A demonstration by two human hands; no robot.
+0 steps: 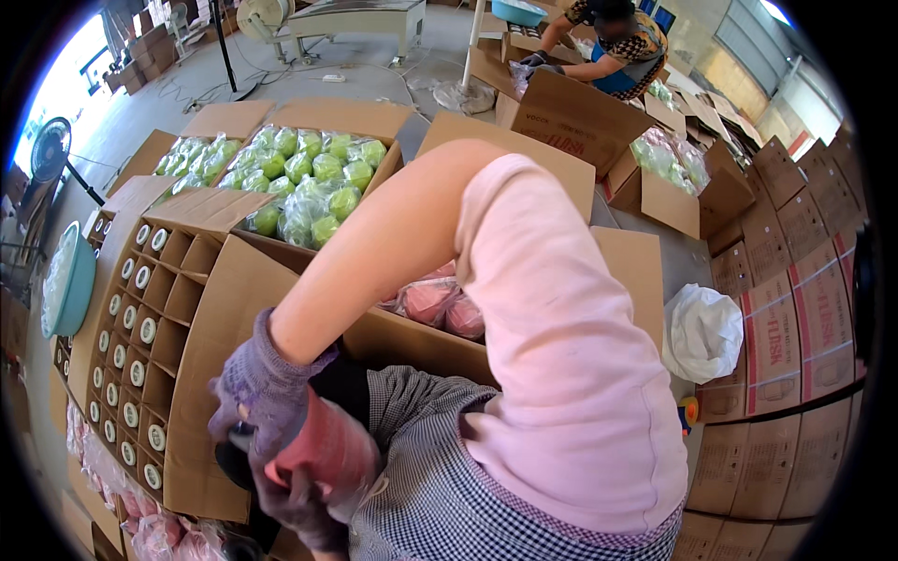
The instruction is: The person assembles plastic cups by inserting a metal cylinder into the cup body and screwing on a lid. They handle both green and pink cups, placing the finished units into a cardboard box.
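Observation:
My right hand (267,383), in a purple knitted glove, reaches down from a bent arm in a pink sleeve. Its fingers curl over one end of a pink cylindrical flask (335,451) that lies tilted near my lap. Below it my left hand (304,510), gloved too, grips the flask's side near a dark part. The fingers partly hide that end, and how it is closed cannot be made out. Just behind my right forearm, an open carton holds more pink pieces in clear plastic (430,301).
A divided carton (140,337) with several white-ringed round tops stands at the left, by a teal basin (70,280). Green bagged goods (299,168) fill cartons ahead. Stacked cartons (772,337) and a white sack (702,332) are at the right. A co-worker (613,47) handles a box at the back.

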